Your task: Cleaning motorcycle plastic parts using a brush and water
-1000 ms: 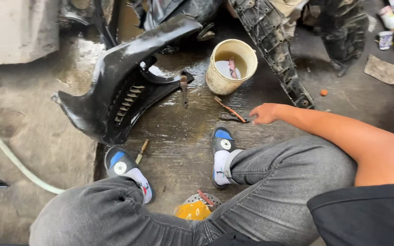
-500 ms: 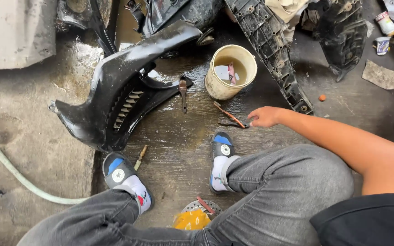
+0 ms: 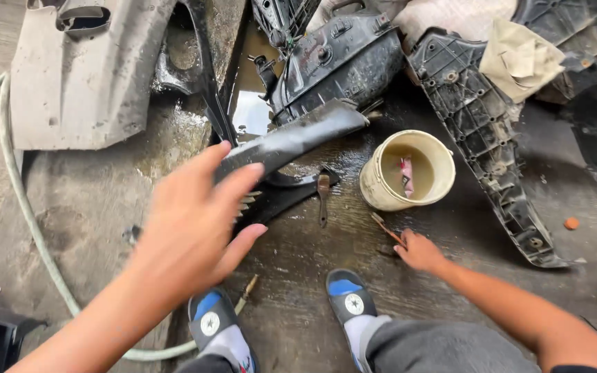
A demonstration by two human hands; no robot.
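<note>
Hands – left (image 3: 191, 221) over black panel (image 3: 291, 141), right (image 3: 419, 252) on wet floor (image 3: 298, 249)

A single head-worn camera looks steeply down from above a crouching person at the wet floor (image 3: 298, 276) just in front of the feet. It faces forward and down, near enough that the left hand (image 3: 191, 221) fills much of the lower left (the right hand (image 3: 419, 252) sits lower and smaller), while the panels (image 3: 340, 62) run off the top edge. There is no second view to share any of this.
</note>
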